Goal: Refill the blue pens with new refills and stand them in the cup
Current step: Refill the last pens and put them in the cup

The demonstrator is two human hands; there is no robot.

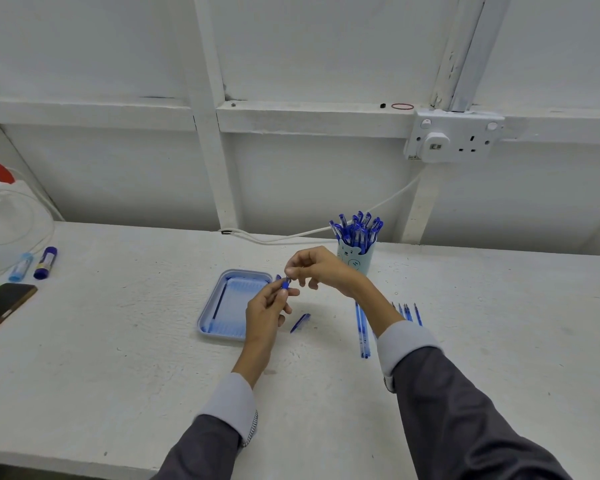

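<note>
Far left, near the tabletop (pixel 118 341) edge: phone (pixel 4 306) and two glue sticks (pixel 45 263). Centre: blue tray (pixel 250 273) with one thin refill (pixel 219 301) inside, bare surface in front. Just right of tray: left hand (pixel 265 313), grip clenched round pen (pixel 284 284); right hand (pixel 314 268), grip pinching its upper end. Beneath: cap (pixel 300 322), loose. Near back edge: cup (pixel 355 258) full of pens (pixel 355 230). Right: spare refills (pixel 407 311), side by side.
</note>
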